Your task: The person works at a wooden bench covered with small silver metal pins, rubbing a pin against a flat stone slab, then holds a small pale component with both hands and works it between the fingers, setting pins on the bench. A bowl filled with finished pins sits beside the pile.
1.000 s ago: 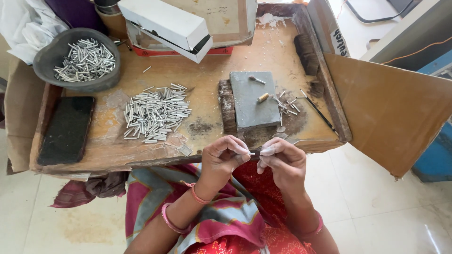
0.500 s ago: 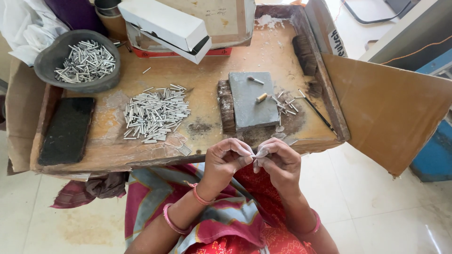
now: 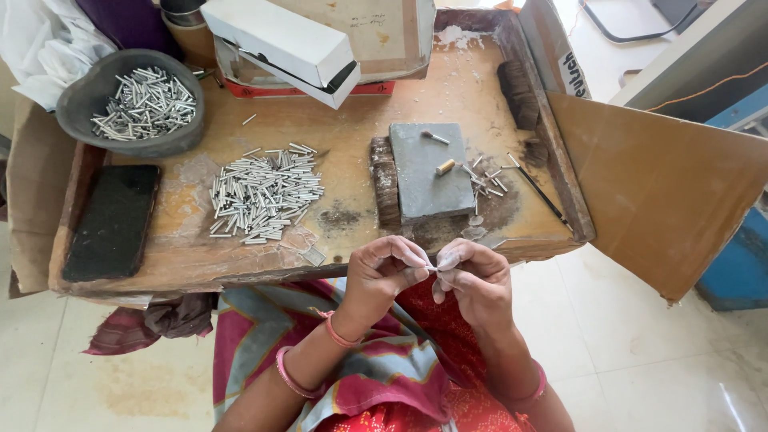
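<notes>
Right at the front edge of my bench [image 3: 448, 96], both my hands are pinched together over my lap: left hand [image 3: 384, 272] and right hand [image 3: 472, 276] meet fingertip to fingertip on one tiny metal piece [image 3: 433, 268]. Honestly it's mostly hidden by my fingers, only a sliver shows, so I can't tell its shape.

Counting stuff: one loose pile of thin silvery pins [image 3: 264, 192] in the middle of the worn wooden top, too many to count, plus a second batch in the one dark rounded bowl [image 3: 88, 96] at far left. One flat grey stone block [image 3: 428, 172] with two small bits on it, one silvery and one brass-coloured. A few more pins lie scattered just right of it. One black phone [image 3: 112, 220] lies flat on the left. One white cardboard box [image 3: 280, 40] sits at the back, partly cut off at the top.
</notes>
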